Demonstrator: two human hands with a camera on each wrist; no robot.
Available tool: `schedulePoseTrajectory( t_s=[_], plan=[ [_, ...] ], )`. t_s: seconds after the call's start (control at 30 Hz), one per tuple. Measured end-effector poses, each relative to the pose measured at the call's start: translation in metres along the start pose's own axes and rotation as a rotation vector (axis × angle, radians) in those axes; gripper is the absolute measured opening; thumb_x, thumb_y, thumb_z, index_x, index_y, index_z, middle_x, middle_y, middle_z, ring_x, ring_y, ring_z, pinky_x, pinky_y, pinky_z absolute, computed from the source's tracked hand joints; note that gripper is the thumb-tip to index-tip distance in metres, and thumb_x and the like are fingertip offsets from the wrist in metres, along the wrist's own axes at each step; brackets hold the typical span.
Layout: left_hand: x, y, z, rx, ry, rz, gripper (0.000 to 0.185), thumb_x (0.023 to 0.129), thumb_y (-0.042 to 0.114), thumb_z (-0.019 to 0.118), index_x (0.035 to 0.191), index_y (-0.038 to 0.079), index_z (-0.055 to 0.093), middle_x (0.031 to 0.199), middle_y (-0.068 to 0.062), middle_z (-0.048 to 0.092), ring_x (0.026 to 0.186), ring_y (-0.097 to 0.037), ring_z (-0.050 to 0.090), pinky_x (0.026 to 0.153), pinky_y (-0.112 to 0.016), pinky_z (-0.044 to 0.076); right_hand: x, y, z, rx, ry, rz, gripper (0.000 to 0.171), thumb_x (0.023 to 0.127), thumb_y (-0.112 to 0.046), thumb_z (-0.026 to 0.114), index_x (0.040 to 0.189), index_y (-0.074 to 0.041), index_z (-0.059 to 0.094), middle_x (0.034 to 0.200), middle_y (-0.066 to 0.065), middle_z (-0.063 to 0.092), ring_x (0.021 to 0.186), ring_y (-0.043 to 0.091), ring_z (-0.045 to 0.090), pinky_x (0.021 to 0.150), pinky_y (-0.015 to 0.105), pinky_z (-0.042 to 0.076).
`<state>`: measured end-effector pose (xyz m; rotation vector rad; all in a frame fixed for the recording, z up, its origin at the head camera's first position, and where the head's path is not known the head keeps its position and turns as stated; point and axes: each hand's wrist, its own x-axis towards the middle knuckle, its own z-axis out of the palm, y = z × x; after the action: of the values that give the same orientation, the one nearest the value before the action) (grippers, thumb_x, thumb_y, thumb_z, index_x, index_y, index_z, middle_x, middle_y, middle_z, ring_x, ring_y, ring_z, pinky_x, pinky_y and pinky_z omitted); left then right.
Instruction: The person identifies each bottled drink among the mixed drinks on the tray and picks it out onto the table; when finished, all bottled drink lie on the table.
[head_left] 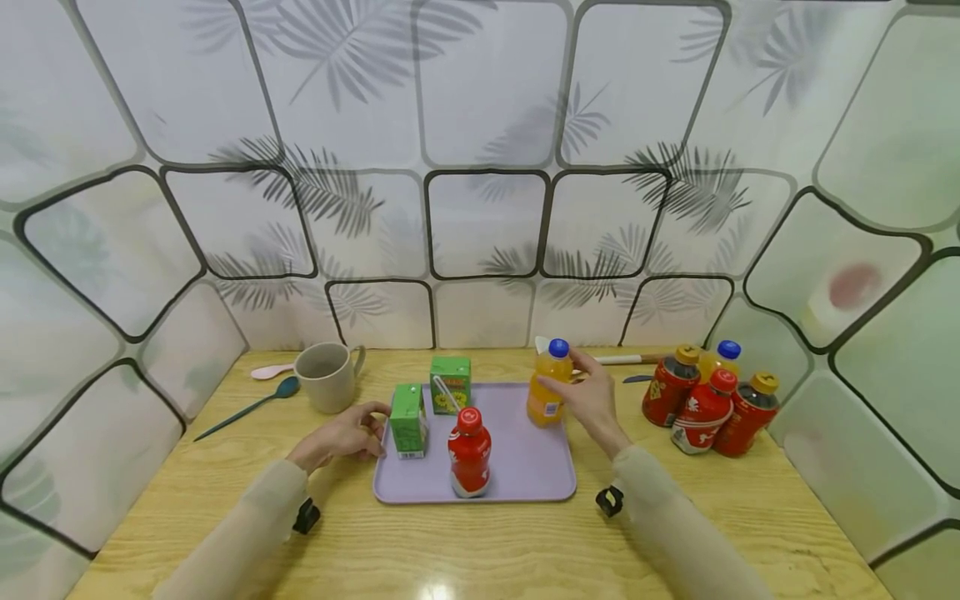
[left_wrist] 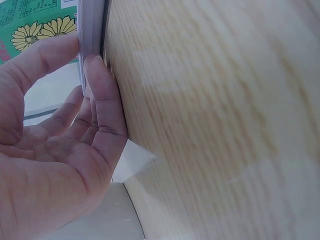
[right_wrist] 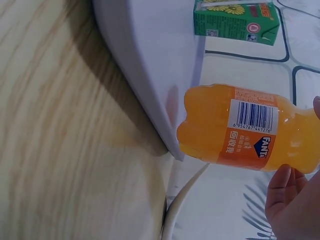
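The person's right hand (head_left: 592, 398) is wrapping its fingers (right_wrist: 287, 200) around the orange soda bottle (head_left: 549, 385), which is standing upright on the lilac tray (head_left: 525, 467) near its 1 o'clock corner, the grip keeping it from tipping. The left hand (head_left: 341, 435) is resting at the tray's 9 o'clock edge, its relaxed fingers (left_wrist: 102, 95) touching the rim as if bracing it, beside a green juice carton (head_left: 408, 419). A red bottle (head_left: 469, 452) is standing at 6 o'clock on the tray.
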<state>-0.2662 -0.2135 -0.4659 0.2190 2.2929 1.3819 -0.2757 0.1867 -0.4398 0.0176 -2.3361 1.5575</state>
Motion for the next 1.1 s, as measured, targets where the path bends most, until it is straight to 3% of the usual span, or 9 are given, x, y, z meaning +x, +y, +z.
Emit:
schedulePoseTrajectory(
  t_s=[0.3,0.6,0.93,1.1],
  plan=[
    [-0.001,0.002,0.0,0.001,0.007,-0.005,0.07,0.075,-0.006,0.071,0.138,0.0,0.041,0.102,-0.016,0.052,0.074,-0.017,0.053,0.062,-0.029,0.048,0.001,-0.003,-0.02,0.033,0.045,-0.037,0.066,0.072,-0.028,0.088,0.131,-0.011,0.062,0.118,0.011,0.064,0.104,0.019,0.053,0.07,0.016,0.045],
    [0.0,0.002,0.0,0.004,0.002,-0.009,0.071,0.075,-0.005,0.072,0.139,0.0,0.041,0.102,-0.016,0.051,0.074,-0.017,0.053,0.062,-0.029,0.048,-0.001,0.008,-0.039,0.026,0.075,0.026,0.071,0.072,-0.028,0.087,0.136,-0.012,0.059,0.123,0.013,0.062,0.102,0.018,0.053,0.067,0.014,0.045],
    [0.002,0.002,0.001,-0.009,0.008,-0.027,0.07,0.075,-0.006,0.071,0.137,0.001,0.042,0.101,-0.014,0.05,0.073,-0.017,0.053,0.061,-0.028,0.048,-0.005,0.017,-0.055,-0.066,0.143,0.042,0.073,0.069,-0.034,0.089,0.133,-0.011,0.062,0.115,0.015,0.067,0.078,0.007,0.055,0.062,0.015,0.045],
    [0.0,0.002,-0.001,-0.019,-0.013,-0.014,0.07,0.074,-0.005,0.072,0.137,0.0,0.041,0.099,-0.013,0.05,0.074,-0.017,0.053,0.062,-0.027,0.049,-0.008,0.021,-0.064,-0.1,0.195,0.104,0.078,0.068,-0.037,0.089,0.136,-0.013,0.059,0.094,0.011,0.061,0.057,0.005,0.048,0.049,0.017,0.04]
  ],
)
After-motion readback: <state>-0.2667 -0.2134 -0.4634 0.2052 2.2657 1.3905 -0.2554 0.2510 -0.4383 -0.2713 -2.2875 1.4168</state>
